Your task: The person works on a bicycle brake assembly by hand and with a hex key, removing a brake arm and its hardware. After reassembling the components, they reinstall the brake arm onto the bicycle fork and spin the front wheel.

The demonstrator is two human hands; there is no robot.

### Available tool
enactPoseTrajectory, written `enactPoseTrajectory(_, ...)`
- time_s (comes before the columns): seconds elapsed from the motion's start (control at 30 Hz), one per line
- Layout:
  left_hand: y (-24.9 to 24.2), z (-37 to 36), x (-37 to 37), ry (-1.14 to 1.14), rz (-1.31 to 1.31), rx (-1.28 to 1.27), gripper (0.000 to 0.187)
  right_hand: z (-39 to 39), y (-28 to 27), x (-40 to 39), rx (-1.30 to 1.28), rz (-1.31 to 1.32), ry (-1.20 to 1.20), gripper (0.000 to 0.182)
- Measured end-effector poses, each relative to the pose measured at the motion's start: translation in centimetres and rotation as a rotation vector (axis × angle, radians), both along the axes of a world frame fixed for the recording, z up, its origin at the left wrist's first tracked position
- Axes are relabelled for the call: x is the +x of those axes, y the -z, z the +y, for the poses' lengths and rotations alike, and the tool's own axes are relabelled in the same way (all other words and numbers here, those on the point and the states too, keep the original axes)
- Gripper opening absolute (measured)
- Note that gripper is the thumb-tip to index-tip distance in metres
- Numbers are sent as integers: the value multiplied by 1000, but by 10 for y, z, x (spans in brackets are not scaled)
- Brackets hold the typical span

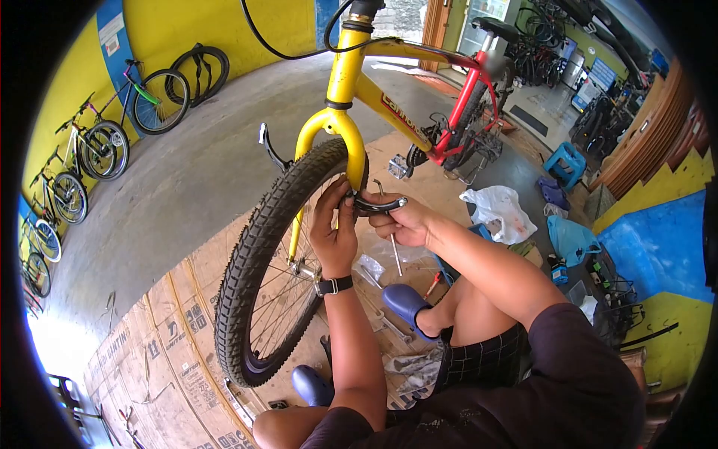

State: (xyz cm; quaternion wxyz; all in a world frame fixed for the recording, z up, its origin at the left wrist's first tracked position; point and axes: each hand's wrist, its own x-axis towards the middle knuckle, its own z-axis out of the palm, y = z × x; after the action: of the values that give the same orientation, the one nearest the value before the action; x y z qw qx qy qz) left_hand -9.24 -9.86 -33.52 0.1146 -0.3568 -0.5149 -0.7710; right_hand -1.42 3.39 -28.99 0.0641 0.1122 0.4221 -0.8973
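Note:
A yellow bicycle fork (pixel 355 150) stands over the knobby front tyre (pixel 243 277). My left hand (pixel 334 228) is closed at the fork leg, fingertips pinching the inner end of a black brake arm (pixel 383 206); a small part there is hidden by the fingers. My right hand (pixel 407 222) is wrapped around the same brake arm from the other side. A thin silver hex key (pixel 397 258) also sticks out of its fingers, bent end upward. On the fork's other side another brake arm (pixel 275 153) juts outward from the tyre.
Flattened cardboard (pixel 179 329) covers the floor under the wheel. Wrenches (pixel 390 323), a small plastic packet (pixel 369 269) and a white plastic bag (pixel 499 213) lie around. A blue stool (pixel 566 165) stands at the right. Several bicycles lean along the yellow wall (pixel 217 30).

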Motion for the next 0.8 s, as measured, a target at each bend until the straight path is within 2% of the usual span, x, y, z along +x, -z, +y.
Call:
enactPoseTrajectory(0.07,-3,-1,3,20,-28,7,26,2,3,0,-74,3,-19,20)
enactPoseTrajectory(0.17,0,0,1,-27,26,-5,26,6,12,-3,22,59,2,22)
enactPoseTrajectory(0.37,-2,-2,2,-26,31,-15,26,-4,-4,1,-47,-5,30,21)
enactPoseTrajectory(0.57,-1,0,0,-38,52,-22,26,6,9,-3,46,64,-6,24)
enactPoseTrajectory(0.67,-3,-2,1,-24,40,-13,26,1,1,0,-53,28,-7,22)
enactPoseTrajectory(0.8,-1,-1,1,-33,39,-19,26,4,5,0,6,74,-22,21)
